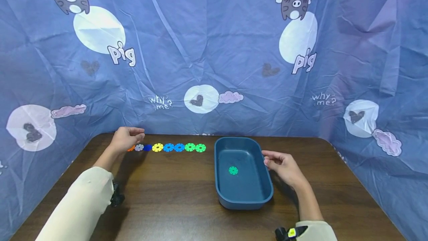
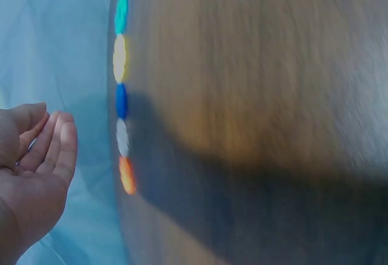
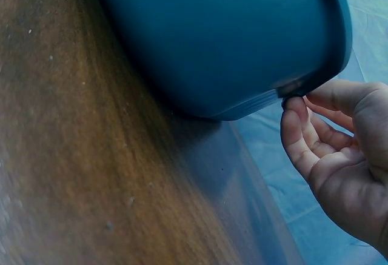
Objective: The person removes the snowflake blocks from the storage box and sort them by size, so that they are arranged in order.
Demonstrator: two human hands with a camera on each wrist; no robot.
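Note:
A row of several flower-shaped plastic discs (image 1: 158,147) lies along the back of the table, running from orange at the left through pale grey, dark blue, yellow and blue to green. My left hand (image 1: 126,139) is above the row's orange end, fingers loosely bent. In the left wrist view nothing shows between the fingers of that hand (image 2: 39,168), apart from the orange disc (image 2: 127,175). To the right stands a blue plastic bin (image 1: 244,196) with one green disc (image 1: 233,170) on its floor. My right hand (image 1: 283,166) pinches the bin's right rim between thumb and fingers.
The brown wooden table (image 1: 167,203) has rounded far corners. A blue cloth (image 1: 207,47) with printed pigs and hearts hangs right behind its back edge and down both sides.

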